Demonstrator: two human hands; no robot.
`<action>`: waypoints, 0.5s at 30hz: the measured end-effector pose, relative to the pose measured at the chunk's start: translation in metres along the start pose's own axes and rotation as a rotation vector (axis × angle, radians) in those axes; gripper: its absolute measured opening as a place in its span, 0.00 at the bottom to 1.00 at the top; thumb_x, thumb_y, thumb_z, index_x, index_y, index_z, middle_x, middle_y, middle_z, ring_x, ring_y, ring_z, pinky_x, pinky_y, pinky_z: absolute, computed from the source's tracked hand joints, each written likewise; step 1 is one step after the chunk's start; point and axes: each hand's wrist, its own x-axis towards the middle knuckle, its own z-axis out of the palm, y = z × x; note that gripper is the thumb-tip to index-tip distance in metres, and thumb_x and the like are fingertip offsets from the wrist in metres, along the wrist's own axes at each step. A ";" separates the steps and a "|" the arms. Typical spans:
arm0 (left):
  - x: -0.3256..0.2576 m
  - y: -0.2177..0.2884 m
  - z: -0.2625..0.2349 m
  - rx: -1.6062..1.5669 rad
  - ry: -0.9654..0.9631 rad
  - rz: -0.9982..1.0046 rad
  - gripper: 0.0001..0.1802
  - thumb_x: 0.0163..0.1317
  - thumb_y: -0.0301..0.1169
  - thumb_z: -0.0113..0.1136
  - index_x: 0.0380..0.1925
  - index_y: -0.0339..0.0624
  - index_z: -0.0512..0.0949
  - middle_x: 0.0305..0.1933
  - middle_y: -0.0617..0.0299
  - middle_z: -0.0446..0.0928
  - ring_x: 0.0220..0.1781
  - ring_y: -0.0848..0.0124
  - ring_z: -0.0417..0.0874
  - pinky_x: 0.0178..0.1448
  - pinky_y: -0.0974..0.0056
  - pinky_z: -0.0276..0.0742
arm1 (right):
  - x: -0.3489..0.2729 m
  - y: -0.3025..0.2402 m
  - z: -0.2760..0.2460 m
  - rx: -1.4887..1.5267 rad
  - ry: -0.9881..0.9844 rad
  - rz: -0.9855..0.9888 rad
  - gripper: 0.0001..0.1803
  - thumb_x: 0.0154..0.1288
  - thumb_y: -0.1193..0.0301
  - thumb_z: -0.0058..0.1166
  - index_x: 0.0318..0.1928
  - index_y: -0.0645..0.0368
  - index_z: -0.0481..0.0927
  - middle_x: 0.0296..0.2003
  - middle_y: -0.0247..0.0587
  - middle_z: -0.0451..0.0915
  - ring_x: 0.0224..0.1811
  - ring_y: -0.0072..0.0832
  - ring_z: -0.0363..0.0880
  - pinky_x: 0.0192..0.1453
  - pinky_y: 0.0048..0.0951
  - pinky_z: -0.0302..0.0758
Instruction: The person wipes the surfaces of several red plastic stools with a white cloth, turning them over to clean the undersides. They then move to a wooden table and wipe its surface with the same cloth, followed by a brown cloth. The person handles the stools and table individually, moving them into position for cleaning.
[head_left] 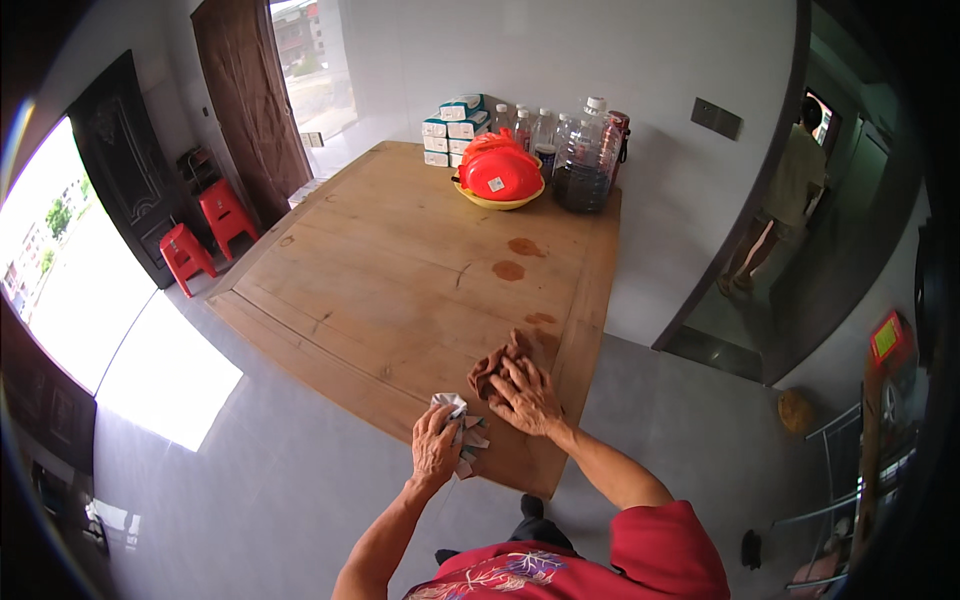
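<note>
My right hand (530,400) presses a crumpled brown cloth (497,366) onto the wooden table (370,270), close to its near right corner. Its fingers lie over the cloth. At the near edge, my left hand (435,446) is closed round a crumpled white and teal wrapper (472,440), part of which hangs past the edge; the palm hides the rest. Wet-looking brown patches (509,271) mark the wood beyond the cloth, toward the right side.
At the table's far end stand stacked tissue packs (458,128), a red plastic basin (500,170) in a yellow one, several bottles and a large jug (582,165) of dark liquid. Red stools (187,257) stand at left. A person (790,190) is beyond the right doorway.
</note>
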 end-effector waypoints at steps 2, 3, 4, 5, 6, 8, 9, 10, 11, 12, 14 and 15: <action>-0.017 -0.005 -0.013 0.003 0.026 -0.007 0.15 0.49 0.28 0.63 0.39 0.42 0.79 0.51 0.55 0.72 0.55 0.53 0.70 0.58 0.51 0.67 | -0.024 -0.025 -0.020 -0.001 -0.071 -0.007 0.28 0.57 0.51 0.56 0.58 0.41 0.73 0.66 0.44 0.59 0.67 0.50 0.57 0.67 0.53 0.55; -0.028 -0.009 -0.018 0.002 0.033 -0.011 0.12 0.50 0.25 0.63 0.37 0.41 0.78 0.48 0.54 0.73 0.52 0.52 0.71 0.55 0.51 0.69 | -0.037 -0.035 -0.030 0.019 -0.098 -0.008 0.28 0.56 0.51 0.57 0.58 0.41 0.73 0.66 0.44 0.59 0.67 0.50 0.56 0.67 0.53 0.55; -0.040 -0.016 -0.026 -0.040 0.032 -0.071 0.11 0.50 0.25 0.62 0.36 0.40 0.78 0.45 0.53 0.73 0.49 0.52 0.72 0.52 0.51 0.70 | -0.050 -0.047 -0.036 0.044 -0.126 -0.009 0.29 0.55 0.52 0.58 0.58 0.41 0.73 0.66 0.44 0.59 0.67 0.49 0.56 0.67 0.52 0.54; -0.051 -0.025 -0.035 -0.080 0.035 -0.134 0.09 0.51 0.25 0.61 0.34 0.40 0.77 0.42 0.53 0.73 0.46 0.52 0.72 0.49 0.51 0.70 | -0.059 -0.059 -0.043 0.068 -0.140 -0.016 0.28 0.53 0.52 0.61 0.56 0.41 0.76 0.65 0.43 0.60 0.67 0.48 0.56 0.68 0.52 0.54; -0.067 -0.035 -0.046 -0.113 0.038 -0.203 0.08 0.52 0.25 0.60 0.33 0.39 0.76 0.39 0.53 0.73 0.43 0.52 0.72 0.47 0.51 0.71 | -0.067 -0.071 -0.045 0.138 -0.125 -0.024 0.26 0.50 0.54 0.63 0.53 0.40 0.79 0.64 0.41 0.62 0.67 0.47 0.57 0.68 0.51 0.54; -0.106 -0.072 -0.056 -0.148 0.156 -0.427 0.07 0.60 0.31 0.57 0.31 0.37 0.76 0.31 0.51 0.74 0.33 0.52 0.75 0.38 0.55 0.72 | -0.075 -0.095 -0.047 0.169 -0.097 -0.081 0.26 0.46 0.56 0.66 0.50 0.37 0.80 0.62 0.40 0.63 0.67 0.45 0.57 0.67 0.50 0.56; -0.127 -0.084 -0.064 -0.209 0.162 -0.544 0.09 0.61 0.33 0.56 0.32 0.37 0.76 0.30 0.51 0.74 0.32 0.52 0.76 0.37 0.55 0.72 | -0.078 -0.101 -0.047 0.167 -0.089 -0.088 0.27 0.44 0.57 0.67 0.50 0.36 0.81 0.63 0.40 0.63 0.67 0.45 0.57 0.66 0.51 0.57; -0.150 -0.094 -0.071 -0.265 0.175 -0.673 0.11 0.61 0.35 0.56 0.32 0.37 0.76 0.29 0.51 0.74 0.31 0.51 0.76 0.36 0.54 0.72 | -0.078 -0.107 -0.044 0.174 -0.087 -0.103 0.27 0.42 0.57 0.67 0.49 0.34 0.81 0.63 0.39 0.62 0.67 0.45 0.57 0.65 0.51 0.58; -0.173 -0.101 -0.076 -0.284 0.194 -0.760 0.14 0.62 0.37 0.56 0.31 0.36 0.76 0.26 0.51 0.75 0.29 0.57 0.76 0.34 0.56 0.71 | -0.076 -0.110 -0.041 0.167 -0.057 -0.115 0.29 0.40 0.59 0.68 0.50 0.33 0.81 0.63 0.39 0.62 0.66 0.45 0.58 0.63 0.52 0.60; -0.195 -0.103 -0.081 -0.310 0.216 -0.841 0.16 0.63 0.40 0.56 0.29 0.35 0.76 0.24 0.51 0.76 0.27 0.62 0.75 0.33 0.57 0.71 | -0.078 -0.109 -0.040 0.148 -0.066 -0.100 0.29 0.40 0.60 0.68 0.50 0.32 0.80 0.63 0.40 0.61 0.66 0.46 0.59 0.63 0.53 0.60; -0.231 -0.098 -0.097 -0.320 0.293 -0.922 0.22 0.64 0.45 0.55 0.26 0.33 0.76 0.19 0.53 0.75 0.23 0.72 0.71 0.30 0.60 0.70 | -0.078 -0.107 -0.039 0.118 -0.039 -0.107 0.30 0.40 0.62 0.68 0.50 0.31 0.80 0.62 0.41 0.62 0.66 0.49 0.58 0.64 0.54 0.59; -0.250 -0.098 -0.103 -0.299 0.310 -0.957 0.22 0.64 0.45 0.55 0.27 0.33 0.76 0.19 0.53 0.75 0.23 0.72 0.71 0.30 0.59 0.69 | -0.074 -0.107 -0.035 0.081 -0.072 -0.122 0.30 0.41 0.63 0.68 0.50 0.30 0.79 0.62 0.41 0.61 0.65 0.50 0.58 0.64 0.56 0.58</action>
